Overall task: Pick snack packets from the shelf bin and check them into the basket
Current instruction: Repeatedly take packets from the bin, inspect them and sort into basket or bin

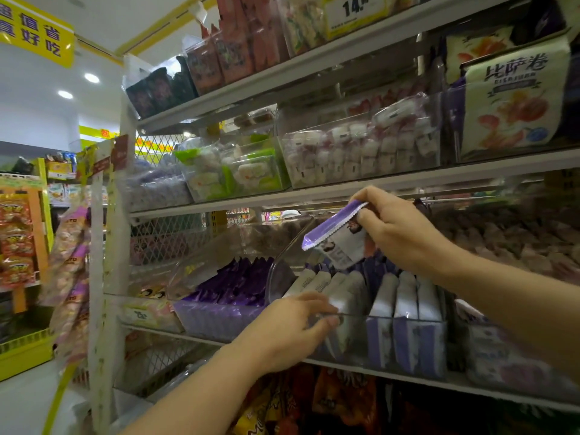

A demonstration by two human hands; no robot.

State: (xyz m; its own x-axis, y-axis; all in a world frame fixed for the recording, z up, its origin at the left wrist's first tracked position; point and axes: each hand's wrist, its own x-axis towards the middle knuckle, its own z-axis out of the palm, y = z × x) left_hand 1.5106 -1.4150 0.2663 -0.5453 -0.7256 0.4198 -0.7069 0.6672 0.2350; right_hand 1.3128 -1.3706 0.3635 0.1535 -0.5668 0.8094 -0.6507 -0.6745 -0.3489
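Shop shelving stacked with clear bins fills the view. Picking is under way: the right hand (pixel 405 233) pinches a purple-and-white snack packet (pixel 335 237) by its end, just above the shelf bin (pixel 408 337), where more packets (pixel 405 293) stand in a row. The left hand (pixel 288 331) curls its fingers (pixel 314 301) over the bin's front wall, thumb outside, seemingly steadying it. Next the packet must go to the basket, which is out of view. Blur hides the packet's print.

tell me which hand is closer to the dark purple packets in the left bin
Left. The left hand grips the front wall of the clear bin just right of the dark purple packets; the right hand is higher and farther right, holding a purple-and-white packet.
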